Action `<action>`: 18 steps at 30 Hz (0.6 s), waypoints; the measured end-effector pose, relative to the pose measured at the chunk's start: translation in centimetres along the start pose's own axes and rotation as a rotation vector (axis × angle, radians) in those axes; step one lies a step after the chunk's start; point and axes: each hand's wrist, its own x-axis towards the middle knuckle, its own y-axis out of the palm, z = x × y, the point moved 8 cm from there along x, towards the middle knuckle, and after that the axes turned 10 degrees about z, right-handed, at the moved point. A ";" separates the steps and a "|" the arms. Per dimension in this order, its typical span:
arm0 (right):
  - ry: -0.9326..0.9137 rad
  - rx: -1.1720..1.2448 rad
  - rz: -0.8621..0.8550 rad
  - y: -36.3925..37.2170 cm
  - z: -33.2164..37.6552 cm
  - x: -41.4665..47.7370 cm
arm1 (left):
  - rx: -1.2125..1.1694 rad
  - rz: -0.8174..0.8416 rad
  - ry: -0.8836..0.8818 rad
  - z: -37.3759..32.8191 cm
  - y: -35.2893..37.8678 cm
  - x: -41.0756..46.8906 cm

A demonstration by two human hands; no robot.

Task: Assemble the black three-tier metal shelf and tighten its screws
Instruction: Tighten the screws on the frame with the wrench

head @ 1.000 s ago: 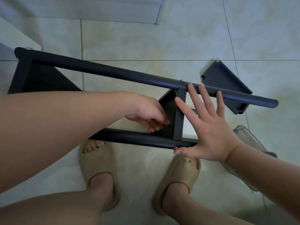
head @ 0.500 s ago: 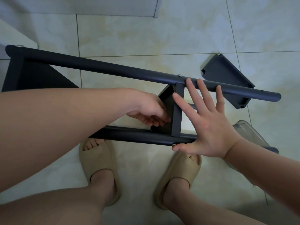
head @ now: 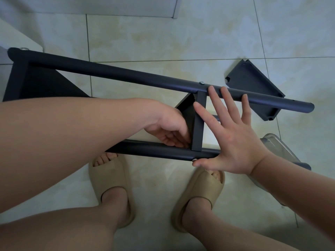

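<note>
Over the tiled floor (head: 163, 38), just beyond my slippers (head: 112, 180), the shelf (head: 90, 68) lies on its side. Its long axis runs left to right, the right end angled slightly toward me. Its middle tier (head: 198, 124) stands on edge between the far pole (head: 272, 99) and the near pole (head: 145, 148).

Left of that tier, my left grip (head: 168, 131) reaches in between the poles with its fingers curled against the tier's face. Their tips are hidden, so I cannot tell whether they hold anything. Right of the tier, my right grip (head: 233, 142) is spread flat and holds nothing, fingertips on the far pole and thumb at the near pole beside a screw (head: 194, 159).

Both poles' free ends point right of the tier. Beyond it and to the right, a loose panel (head: 253, 84) lies flat, partly under the far pole. A clear container (head: 277, 149) crowds the near pole's end. Far left of the tier, the end tier (head: 39, 84) sits just beside a white corner (head: 18, 33). Bare tile lies beyond the far pole.
</note>
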 end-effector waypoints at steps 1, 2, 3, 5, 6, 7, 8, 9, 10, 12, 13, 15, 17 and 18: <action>0.000 0.000 0.001 0.0 0.0 0.0 | -0.011 0.009 -0.003 0.0 0.0 -0.1; 0.000 0.000 0.002 0.0 0.0 0.0 | -0.021 0.024 -0.005 -0.1 0.1 -0.1; -0.001 0.000 0.003 0.0 0.0 0.0 | -0.026 0.039 -0.007 -0.1 0.2 -0.1; 0.000 0.001 0.003 0.1 0.0 0.0 | -0.018 0.051 -0.012 -0.2 0.3 -0.2; 0.000 0.001 0.003 0.0 0.0 0.0 | -0.012 0.052 -0.014 -0.2 0.3 -0.2; 0.000 0.002 0.003 0.0 0.0 0.0 | -0.008 0.053 -0.016 -0.3 0.3 -0.3; 0.001 0.005 0.002 0.0 0.0 0.0 | -0.006 0.056 -0.019 -0.3 0.3 -0.3; 0.002 0.008 0.002 0.0 0.0 0.0 | -0.004 0.060 -0.021 -0.4 0.2 -0.4; 0.002 0.011 0.003 0.0 0.0 0.0 | -0.001 0.063 -0.025 -0.4 0.2 -0.5; 0.001 0.013 0.005 0.0 0.0 0.0 | 0.018 0.063 -0.036 -0.5 0.2 -0.6; 0.001 0.014 0.005 0.0 0.0 0.0 | 0.036 0.063 -0.042 -0.5 0.2 -0.6; -0.001 0.013 0.001 0.0 0.0 0.0 | 0.077 0.056 -0.057 -0.6 0.0 -0.7; -0.002 0.010 -0.002 0.0 0.0 0.0 | 0.108 0.041 -0.073 -0.6 -0.2 -0.8; -0.002 0.008 -0.003 0.0 0.0 0.0 | 0.116 0.039 -0.078 -0.6 -0.2 -0.7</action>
